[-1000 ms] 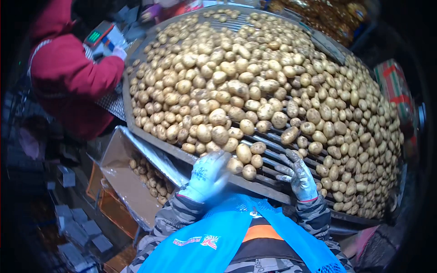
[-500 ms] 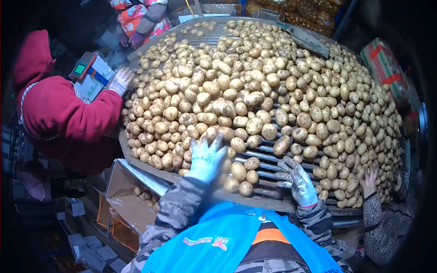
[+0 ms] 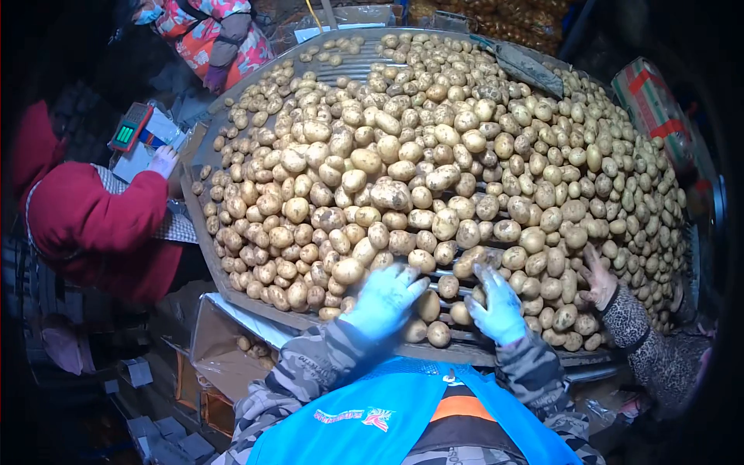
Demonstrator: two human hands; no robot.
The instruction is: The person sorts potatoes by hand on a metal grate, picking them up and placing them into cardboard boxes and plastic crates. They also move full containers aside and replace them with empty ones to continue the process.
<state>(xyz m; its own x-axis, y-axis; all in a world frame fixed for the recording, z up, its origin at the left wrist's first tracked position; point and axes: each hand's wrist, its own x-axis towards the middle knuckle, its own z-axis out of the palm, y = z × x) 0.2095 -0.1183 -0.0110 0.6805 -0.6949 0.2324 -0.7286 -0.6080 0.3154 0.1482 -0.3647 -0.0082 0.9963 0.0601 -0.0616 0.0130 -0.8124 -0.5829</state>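
Potatoes lie heaped over a wide slatted metal table in front of me. My left hand, in a pale glove, rests against the near edge of the heap, its fingers stretched and slightly blurred; a potato lies by its fingertips. To the right, my right hand is gloved too, with thumb and fingers apart. Its fingertips reach a long potato, and a smaller potato sits beside the thumb. A few slats show between the hands.
A person in red stands at the left by a scale. Another person's bare hand reaches into the potatoes at right. A third person is at the far left. An open carton holds potatoes below the table edge.
My left hand has moved right and down, my right hand slightly left and up, bringing them closer together. Potatoes have shifted over the bare slats. The person in red has drawn back from the heap.
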